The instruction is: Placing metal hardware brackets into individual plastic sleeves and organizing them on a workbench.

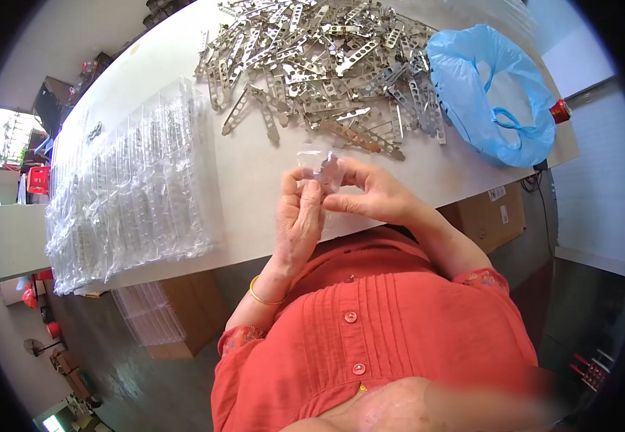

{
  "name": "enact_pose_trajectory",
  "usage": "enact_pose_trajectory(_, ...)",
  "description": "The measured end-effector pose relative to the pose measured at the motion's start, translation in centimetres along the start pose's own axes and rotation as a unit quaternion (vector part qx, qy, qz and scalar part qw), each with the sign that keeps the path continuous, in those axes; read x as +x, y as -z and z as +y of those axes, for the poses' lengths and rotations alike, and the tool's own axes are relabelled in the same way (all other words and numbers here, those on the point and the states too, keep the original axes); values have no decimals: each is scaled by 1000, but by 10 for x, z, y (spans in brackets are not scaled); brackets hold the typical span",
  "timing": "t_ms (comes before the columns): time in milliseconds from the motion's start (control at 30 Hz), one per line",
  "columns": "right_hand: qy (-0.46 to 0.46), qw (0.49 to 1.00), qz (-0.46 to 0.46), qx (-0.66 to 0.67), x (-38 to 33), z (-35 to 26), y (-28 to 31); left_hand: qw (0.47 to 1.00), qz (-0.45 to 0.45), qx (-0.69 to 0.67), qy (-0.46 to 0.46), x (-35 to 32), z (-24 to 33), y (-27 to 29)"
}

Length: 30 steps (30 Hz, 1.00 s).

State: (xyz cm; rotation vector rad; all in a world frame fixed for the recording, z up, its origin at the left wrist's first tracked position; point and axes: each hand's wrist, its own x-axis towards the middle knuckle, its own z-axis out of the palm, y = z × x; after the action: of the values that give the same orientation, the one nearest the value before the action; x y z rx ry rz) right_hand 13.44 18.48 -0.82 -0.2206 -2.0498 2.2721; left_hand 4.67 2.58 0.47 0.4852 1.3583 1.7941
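Above the table's near edge, my left hand (299,219) pinches a small clear plastic bag (314,160) between thumb and fingers. My right hand (375,193) grips the same bag from the right, its thumb near the left fingertips. Something shiny shows through the plastic, too small to name. Beyond my hands lies a big heap of flat metal strips with holes (305,57), tangled and overlapping. The strips closest to my hands lie just past the bag.
Stacked clear plastic trays (136,194) in wrap cover the table's left side. A blue plastic bag (464,57) with an open top stands at the right, beside a red can (560,111). Cardboard boxes (496,216) sit under the white table (248,162).
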Motion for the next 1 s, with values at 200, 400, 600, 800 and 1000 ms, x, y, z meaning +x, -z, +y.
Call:
enact_pose_trajectory(200, 28, 996, 62, 54, -2, -14, 2, 996, 30, 77, -27, 0, 7, 0)
enact_pose_trajectory(400, 12, 996, 62, 56, -2, -10, -2, 996, 41, 75, -12, -2, 5, 0)
enact_pose_trajectory(600, 7, 1000, 25, -4, -2, -11, -1, 999, 32, 40, 0, -3, 5, 7)
enact_pose_trajectory(800, 13, 996, 26, -83, -4, -22, 7, 996, 37, 84, 7, -1, 7, 7)
enact_pose_trajectory(1000, 4, 995, -4, -100, -2, -30, 13, 978, -9, 204, -49, 0, -13, 11)
